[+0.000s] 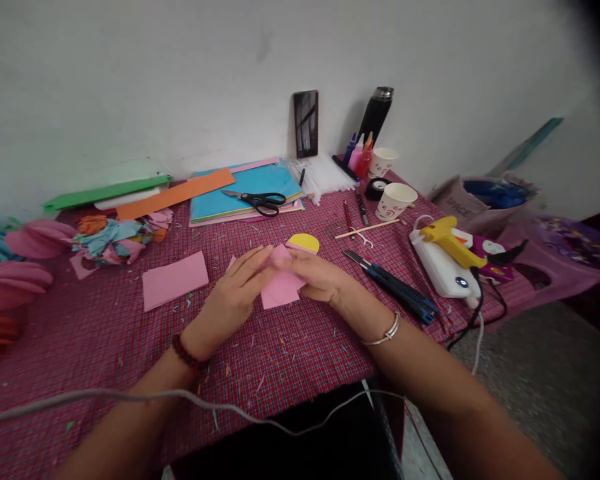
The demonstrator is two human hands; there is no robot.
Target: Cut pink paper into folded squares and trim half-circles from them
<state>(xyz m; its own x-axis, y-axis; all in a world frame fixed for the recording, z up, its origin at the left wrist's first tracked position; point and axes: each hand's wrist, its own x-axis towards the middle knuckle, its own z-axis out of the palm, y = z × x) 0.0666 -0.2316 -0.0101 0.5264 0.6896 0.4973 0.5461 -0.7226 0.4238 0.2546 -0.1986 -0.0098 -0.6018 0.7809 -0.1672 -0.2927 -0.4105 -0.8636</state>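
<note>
Pink paper (281, 287) lies between my two hands at the middle of the table, its lower part showing below the fingers. My left hand (240, 283) comes in from the left with its fingers together over the paper's upper left edge. From the right, my right hand (315, 272) grips the paper's upper right side, thumb and fingers closed on it. Just behind the hands is a yellow half-round piece (304, 243) with a pink edge. A separate pink paper rectangle (175, 280) rests left of my left hand.
Black scissors (260, 201) lie on blue sheets (273, 181) at the back. A cutter knife (395, 283), a paper cup (396, 200) and a yellow glue gun (447, 239) are at right. Crumpled paper scraps (113, 237) sit left. A white cable (230, 412) crosses in front.
</note>
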